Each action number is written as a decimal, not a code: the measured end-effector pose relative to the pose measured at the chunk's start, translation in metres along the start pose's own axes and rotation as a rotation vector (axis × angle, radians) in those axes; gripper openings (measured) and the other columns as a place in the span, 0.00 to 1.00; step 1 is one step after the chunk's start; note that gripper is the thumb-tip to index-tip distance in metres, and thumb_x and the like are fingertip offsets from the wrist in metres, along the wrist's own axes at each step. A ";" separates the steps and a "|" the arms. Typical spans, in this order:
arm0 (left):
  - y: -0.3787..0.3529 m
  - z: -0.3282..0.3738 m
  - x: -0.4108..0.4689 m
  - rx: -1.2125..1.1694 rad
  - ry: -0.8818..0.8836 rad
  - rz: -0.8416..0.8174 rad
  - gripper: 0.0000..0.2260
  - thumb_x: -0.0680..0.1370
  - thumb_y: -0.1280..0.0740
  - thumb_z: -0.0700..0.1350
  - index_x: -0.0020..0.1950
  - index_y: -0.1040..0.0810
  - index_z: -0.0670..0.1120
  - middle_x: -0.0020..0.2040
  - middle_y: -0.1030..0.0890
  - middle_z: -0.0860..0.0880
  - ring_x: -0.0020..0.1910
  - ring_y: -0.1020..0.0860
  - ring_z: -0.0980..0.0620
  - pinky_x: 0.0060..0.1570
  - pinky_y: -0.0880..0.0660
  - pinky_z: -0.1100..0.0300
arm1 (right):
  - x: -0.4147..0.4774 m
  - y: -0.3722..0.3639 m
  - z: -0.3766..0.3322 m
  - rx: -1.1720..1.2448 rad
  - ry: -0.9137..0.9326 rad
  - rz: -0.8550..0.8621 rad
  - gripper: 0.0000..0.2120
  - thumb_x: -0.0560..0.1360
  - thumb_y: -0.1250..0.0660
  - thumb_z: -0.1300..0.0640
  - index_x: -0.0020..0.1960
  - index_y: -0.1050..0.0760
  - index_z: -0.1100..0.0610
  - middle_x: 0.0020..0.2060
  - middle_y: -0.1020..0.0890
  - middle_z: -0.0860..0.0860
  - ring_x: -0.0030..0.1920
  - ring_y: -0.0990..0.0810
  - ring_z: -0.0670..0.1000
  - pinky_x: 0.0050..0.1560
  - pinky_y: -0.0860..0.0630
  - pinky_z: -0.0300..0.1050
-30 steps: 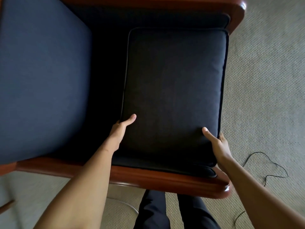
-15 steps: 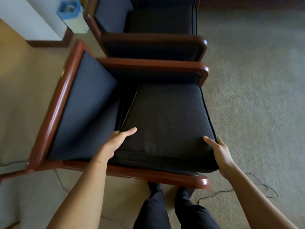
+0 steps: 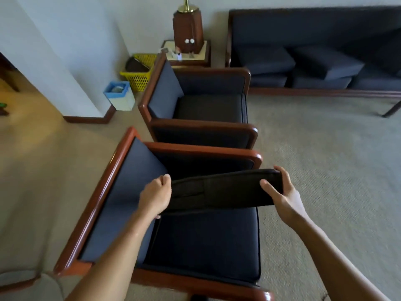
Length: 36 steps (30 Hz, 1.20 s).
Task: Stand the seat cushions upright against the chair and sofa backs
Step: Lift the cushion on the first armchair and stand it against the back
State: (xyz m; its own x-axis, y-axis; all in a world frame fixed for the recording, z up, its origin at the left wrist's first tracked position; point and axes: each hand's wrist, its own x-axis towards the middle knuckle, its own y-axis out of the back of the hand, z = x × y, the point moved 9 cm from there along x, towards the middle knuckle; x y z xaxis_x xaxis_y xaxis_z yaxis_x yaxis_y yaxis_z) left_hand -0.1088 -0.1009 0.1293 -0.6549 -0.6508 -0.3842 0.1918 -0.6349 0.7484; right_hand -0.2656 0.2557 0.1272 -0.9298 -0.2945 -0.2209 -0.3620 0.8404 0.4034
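Head view: at centre frame a person lifts a dark seat cushion [image 3: 225, 190] off the near chair [image 3: 104, 200], its front edge raised toward the camera and its far edge out of sight. The left hand [image 3: 155, 195] grips the cushion's left end, fingers curled shut around it; the right hand [image 3: 280, 190] clasps the right end, thumb in front, fingers wrapped over the top. A second chair [image 3: 199, 129] stands just behind, its cushion [image 3: 209, 107] flat. At upper right, a sofa [image 3: 314, 27] carries cushions tilted on its seat. A yellow basket [image 3: 138, 76] sits at upper left.
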 end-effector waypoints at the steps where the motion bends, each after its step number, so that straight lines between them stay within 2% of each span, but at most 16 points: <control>1: -0.003 0.004 -0.002 0.053 -0.044 0.037 0.25 0.85 0.52 0.63 0.61 0.23 0.49 0.63 0.22 0.41 0.57 0.23 0.37 0.59 0.24 0.41 | 0.003 -0.003 0.002 0.020 0.005 -0.096 0.37 0.71 0.32 0.44 0.78 0.41 0.37 0.64 0.26 0.45 0.60 0.25 0.48 0.57 0.26 0.49; 5: -0.028 0.036 -0.019 0.330 -0.320 0.105 0.43 0.74 0.53 0.80 0.77 0.32 0.53 0.77 0.35 0.42 0.76 0.38 0.34 0.72 0.41 0.33 | 0.007 -0.003 0.018 -0.080 0.050 -0.350 0.55 0.68 0.30 0.71 0.81 0.52 0.34 0.66 0.30 0.41 0.51 0.22 0.44 0.47 0.22 0.41; 7: -0.057 0.066 -0.036 0.537 -0.606 0.100 0.51 0.70 0.49 0.84 0.81 0.36 0.50 0.79 0.36 0.41 0.80 0.41 0.35 0.74 0.50 0.28 | 0.015 0.000 0.045 -0.129 0.003 -0.314 0.58 0.69 0.27 0.77 0.82 0.53 0.39 0.67 0.31 0.35 0.58 0.22 0.36 0.48 0.21 0.34; 10: -0.114 0.097 -0.063 0.737 -0.853 -0.054 0.57 0.68 0.33 0.77 0.85 0.51 0.46 0.79 0.36 0.39 0.77 0.37 0.35 0.75 0.47 0.28 | 0.017 -0.020 0.062 -0.179 0.019 -0.297 0.41 0.72 0.26 0.69 0.79 0.38 0.54 0.63 0.20 0.51 0.53 0.16 0.40 0.43 0.18 0.39; 11: -0.128 0.105 -0.071 0.779 -0.883 -0.090 0.58 0.68 0.28 0.72 0.84 0.54 0.45 0.77 0.35 0.38 0.74 0.33 0.35 0.74 0.42 0.29 | 0.019 -0.022 0.070 -0.104 -0.036 -0.281 0.32 0.71 0.24 0.63 0.72 0.30 0.58 0.54 0.17 0.51 0.45 0.15 0.38 0.39 0.20 0.36; 13: -0.147 0.114 -0.081 0.817 -0.883 -0.123 0.57 0.67 0.23 0.65 0.83 0.53 0.44 0.73 0.32 0.38 0.67 0.28 0.35 0.67 0.32 0.32 | 0.020 -0.027 0.098 0.020 -0.185 -0.277 0.18 0.73 0.25 0.68 0.55 0.28 0.53 0.45 0.20 0.48 0.37 0.19 0.29 0.37 0.24 0.27; 15: -0.154 0.114 -0.086 0.795 -0.881 -0.114 0.53 0.65 0.21 0.59 0.80 0.47 0.44 0.69 0.28 0.38 0.62 0.25 0.35 0.60 0.26 0.36 | 0.018 -0.022 0.107 -0.004 -0.185 -0.262 0.16 0.79 0.29 0.61 0.63 0.28 0.48 0.59 0.22 0.50 0.53 0.19 0.31 0.53 0.22 0.32; 17: -0.150 0.114 -0.090 0.732 -0.926 -0.092 0.49 0.62 0.21 0.55 0.76 0.40 0.44 0.63 0.24 0.41 0.56 0.22 0.36 0.53 0.22 0.39 | 0.019 -0.010 0.115 -0.094 -0.089 -0.227 0.30 0.73 0.28 0.36 0.73 0.32 0.34 0.74 0.28 0.49 0.73 0.27 0.48 0.72 0.28 0.55; 18: -0.145 0.113 -0.089 0.702 -0.952 -0.083 0.47 0.61 0.21 0.54 0.75 0.38 0.44 0.61 0.22 0.42 0.54 0.20 0.37 0.50 0.21 0.42 | 0.023 -0.011 0.138 -0.089 -0.035 -0.262 0.32 0.72 0.30 0.32 0.73 0.36 0.27 0.78 0.31 0.48 0.77 0.31 0.51 0.75 0.32 0.59; 22: -0.104 0.118 -0.076 0.545 -1.031 -0.023 0.40 0.60 0.23 0.51 0.71 0.29 0.46 0.57 0.19 0.48 0.51 0.18 0.42 0.46 0.19 0.48 | 0.008 -0.019 0.061 -0.190 0.131 -0.266 0.44 0.69 0.23 0.41 0.74 0.48 0.21 0.81 0.39 0.47 0.80 0.39 0.48 0.75 0.36 0.52; 23: -0.090 0.122 -0.073 0.498 -1.040 -0.010 0.39 0.61 0.23 0.51 0.71 0.27 0.46 0.57 0.18 0.49 0.52 0.18 0.43 0.49 0.19 0.49 | 0.007 -0.016 0.045 -0.240 0.171 -0.240 0.49 0.68 0.20 0.47 0.74 0.48 0.22 0.79 0.33 0.47 0.76 0.32 0.48 0.70 0.31 0.51; 25: -0.064 0.128 -0.066 0.393 -1.043 -0.003 0.36 0.64 0.22 0.51 0.71 0.25 0.46 0.60 0.17 0.50 0.56 0.19 0.46 0.55 0.20 0.50 | 0.008 -0.007 0.024 -0.241 0.253 -0.184 0.46 0.65 0.18 0.58 0.70 0.37 0.28 0.60 0.18 0.42 0.55 0.17 0.46 0.51 0.21 0.51; 27: -0.039 0.127 -0.058 0.273 -1.013 -0.027 0.37 0.65 0.20 0.52 0.72 0.25 0.48 0.63 0.18 0.53 0.60 0.20 0.49 0.60 0.22 0.49 | 0.006 -0.003 -0.007 -0.212 0.335 -0.154 0.37 0.61 0.16 0.54 0.64 0.29 0.42 0.46 0.18 0.46 0.43 0.18 0.49 0.40 0.22 0.49; 29: -0.021 0.113 -0.048 0.141 -0.925 -0.086 0.39 0.64 0.17 0.53 0.73 0.26 0.53 0.64 0.20 0.59 0.63 0.22 0.54 0.64 0.26 0.51 | -0.001 -0.010 -0.043 -0.218 0.421 -0.163 0.35 0.60 0.14 0.47 0.61 0.27 0.51 0.47 0.18 0.47 0.45 0.18 0.49 0.42 0.22 0.46; 32: -0.012 0.070 -0.024 -0.033 -0.704 -0.178 0.41 0.63 0.15 0.51 0.71 0.30 0.64 0.64 0.25 0.67 0.66 0.26 0.60 0.66 0.29 0.55 | -0.008 -0.029 -0.078 -0.284 0.490 -0.143 0.34 0.59 0.15 0.44 0.59 0.28 0.50 0.48 0.19 0.46 0.46 0.19 0.47 0.45 0.23 0.46; 36: -0.029 0.014 -0.003 -0.151 -0.511 -0.166 0.43 0.63 0.22 0.43 0.70 0.35 0.70 0.65 0.25 0.57 0.64 0.24 0.55 0.59 0.22 0.51 | -0.009 -0.081 -0.089 -0.497 0.513 -0.185 0.36 0.61 0.19 0.38 0.63 0.31 0.47 0.53 0.23 0.46 0.52 0.23 0.50 0.53 0.26 0.46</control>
State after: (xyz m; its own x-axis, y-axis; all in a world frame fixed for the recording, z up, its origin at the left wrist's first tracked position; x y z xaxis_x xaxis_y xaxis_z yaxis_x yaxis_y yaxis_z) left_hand -0.1227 -0.0751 0.1166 -0.9493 -0.2757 -0.1511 0.1337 -0.7890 0.5996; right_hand -0.2342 0.1501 0.1758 -0.7212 -0.6893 0.0693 -0.3900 0.4867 0.7817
